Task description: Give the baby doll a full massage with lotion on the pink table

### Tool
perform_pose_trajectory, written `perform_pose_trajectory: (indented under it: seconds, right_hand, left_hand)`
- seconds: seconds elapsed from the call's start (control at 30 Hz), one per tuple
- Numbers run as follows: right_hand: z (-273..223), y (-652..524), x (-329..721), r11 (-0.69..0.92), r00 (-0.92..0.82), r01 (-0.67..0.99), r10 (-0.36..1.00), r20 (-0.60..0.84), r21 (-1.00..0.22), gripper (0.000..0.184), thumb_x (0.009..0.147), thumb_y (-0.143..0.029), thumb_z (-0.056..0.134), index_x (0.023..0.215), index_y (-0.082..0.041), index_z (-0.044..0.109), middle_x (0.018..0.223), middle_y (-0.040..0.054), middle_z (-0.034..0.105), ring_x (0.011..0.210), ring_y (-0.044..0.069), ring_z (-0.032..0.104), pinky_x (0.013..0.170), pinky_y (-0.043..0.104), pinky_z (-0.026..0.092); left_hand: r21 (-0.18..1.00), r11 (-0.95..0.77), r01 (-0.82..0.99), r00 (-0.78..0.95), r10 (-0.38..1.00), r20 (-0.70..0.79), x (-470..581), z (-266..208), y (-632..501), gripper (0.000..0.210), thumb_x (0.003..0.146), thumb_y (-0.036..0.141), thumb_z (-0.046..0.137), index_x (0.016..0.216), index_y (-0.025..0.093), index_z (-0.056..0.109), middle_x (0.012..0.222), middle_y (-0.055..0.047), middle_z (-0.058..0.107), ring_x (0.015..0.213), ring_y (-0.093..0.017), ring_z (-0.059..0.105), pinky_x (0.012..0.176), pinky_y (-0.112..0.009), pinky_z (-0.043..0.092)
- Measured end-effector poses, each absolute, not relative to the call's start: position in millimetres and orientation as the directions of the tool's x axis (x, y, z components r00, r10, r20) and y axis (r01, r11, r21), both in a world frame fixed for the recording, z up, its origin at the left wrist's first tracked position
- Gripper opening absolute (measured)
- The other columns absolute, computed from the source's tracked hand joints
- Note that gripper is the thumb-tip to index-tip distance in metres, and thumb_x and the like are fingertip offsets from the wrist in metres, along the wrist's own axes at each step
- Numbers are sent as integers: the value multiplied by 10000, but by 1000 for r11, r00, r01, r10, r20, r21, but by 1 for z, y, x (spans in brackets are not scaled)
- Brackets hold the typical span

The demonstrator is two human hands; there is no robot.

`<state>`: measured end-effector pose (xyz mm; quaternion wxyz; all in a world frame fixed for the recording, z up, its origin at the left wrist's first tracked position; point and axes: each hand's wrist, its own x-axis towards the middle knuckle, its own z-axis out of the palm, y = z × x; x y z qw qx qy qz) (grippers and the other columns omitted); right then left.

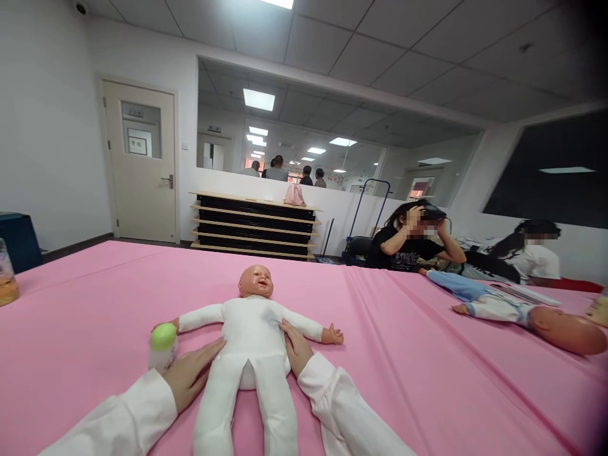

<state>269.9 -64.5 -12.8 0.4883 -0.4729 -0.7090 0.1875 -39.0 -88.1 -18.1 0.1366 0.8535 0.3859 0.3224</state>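
Note:
A baby doll with a white cloth body lies on its back on the pink table cover, head away from me and arms spread. Along the left of its torso rests my left hand, fingers stretched out flat against the doll's side. My right hand lies against the opposite side, just under the doll's arm, with its fingers extended too. Neither hand is wrapped around the doll. Close beside my left hand stands a white bottle with a green cap, near the doll's hand.
A second doll in blue and white clothes lies at the table's right. A bottle with orange liquid stands at the left edge. Across the table a person in black holds a headset. Behind are a low shelf and a door.

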Motion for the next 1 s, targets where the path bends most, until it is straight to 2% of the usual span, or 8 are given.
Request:
perform_pose_trajectory:
  seconds: [0.13,0.27,0.4,0.5,0.6,0.77,0.9,1.0]
  right_hand:
    - [-17,-63,269,498,-66,467,844,532,-731,349,769,-224,448,1071,-221,622,1234,48,547,1191,208,466,1065,452,310]
    - [-18,-62,269,491,-75,479,849,524,-728,352,773,-215,438,1074,-213,620,1245,56,536,1198,211,458,1066,455,304]
    - [-17,-65,271,501,-90,476,845,527,-722,381,760,-194,439,1100,-224,608,1255,43,529,1205,200,451,1066,447,309]
    - [-17,-67,274,504,-128,494,848,514,-709,407,764,-182,427,1134,-234,588,1264,33,520,1218,194,436,1069,443,306]
    - [-18,-67,276,491,-149,552,853,499,-674,433,764,-170,409,1163,-214,571,1283,52,499,1229,205,422,1064,454,309]
    - [-19,-66,277,497,-157,603,841,517,-624,470,731,-131,412,1167,-213,568,1283,58,499,1218,206,436,1042,443,343]
    - [-11,-70,276,526,-133,640,794,594,-560,431,698,-103,399,1051,-181,635,1209,88,564,1150,221,507,992,445,397]
    - [-3,-73,275,528,-125,623,796,593,-577,397,685,-97,377,951,-161,665,1068,99,646,1036,217,587,909,414,470]
  left_hand:
    - [489,-643,590,493,766,413,-45,-15,-86,534,772,327,456,1301,370,406,1317,64,447,1196,-179,457,1005,-293,378]
    - [311,-658,686,428,710,559,-47,-7,-91,482,743,267,434,1211,340,520,1222,41,549,1103,-205,542,936,-336,435]
    - [18,-614,789,246,343,907,-47,8,-111,521,711,162,464,1206,320,503,1165,6,596,1101,-219,540,1025,-402,320]
    - [-68,-526,848,156,126,980,-49,16,-119,673,689,123,533,1307,328,364,1220,-9,553,1132,-224,511,1043,-418,286]
    - [109,-405,908,-8,243,970,-53,17,-114,697,730,184,521,1371,269,261,1340,-65,428,1215,-254,419,1045,-450,267]
    - [520,-247,818,-329,541,774,-56,14,-98,710,752,350,458,1381,119,222,1385,-169,320,1279,-304,306,1023,-465,296]
    - [815,-91,572,-483,766,425,-56,18,-97,804,723,420,500,1392,149,147,1356,-155,349,1189,-292,432,945,-414,407]
    - [882,77,464,-491,852,184,-58,20,-97,815,705,446,536,1384,229,141,1295,-111,430,1065,-286,538,872,-412,460]
